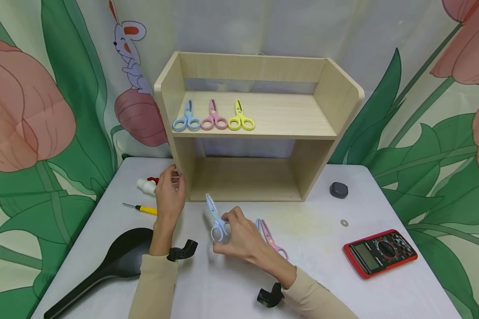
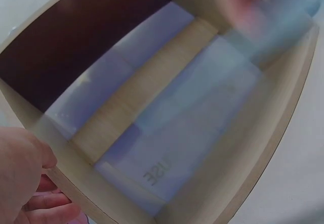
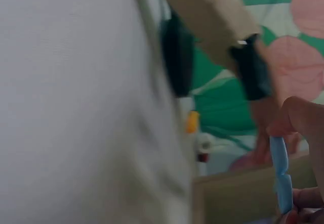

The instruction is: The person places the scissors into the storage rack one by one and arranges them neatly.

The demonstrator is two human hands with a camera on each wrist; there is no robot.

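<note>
My left hand (image 1: 170, 195) grips the front edge of the left side panel of a two-level wooden shelf (image 1: 295, 110); in the left wrist view its thumb and fingers lie on either side of that panel. In front of the shelf, my right hand (image 1: 241, 237) pinches blue scissors (image 1: 215, 215) by the handle, blades pointing up. The same blue handle (image 3: 281, 173) appears between thumb and fingers in the right wrist view. Blue scissors (image 1: 189, 116), pink scissors (image 1: 213, 116) and yellow scissors (image 1: 241, 117) stand in a row on the upper board.
Pink scissors (image 1: 268, 232) and partly hidden blue scissors (image 1: 258, 223) lie beside my right hand. At left are a white bottle (image 1: 146, 186), a yellow-handled screwdriver (image 1: 145, 209) and a black ladle (image 1: 123, 257). A multimeter (image 1: 379, 252), metal washer (image 1: 344, 223) and black object (image 1: 339, 190) lie at right.
</note>
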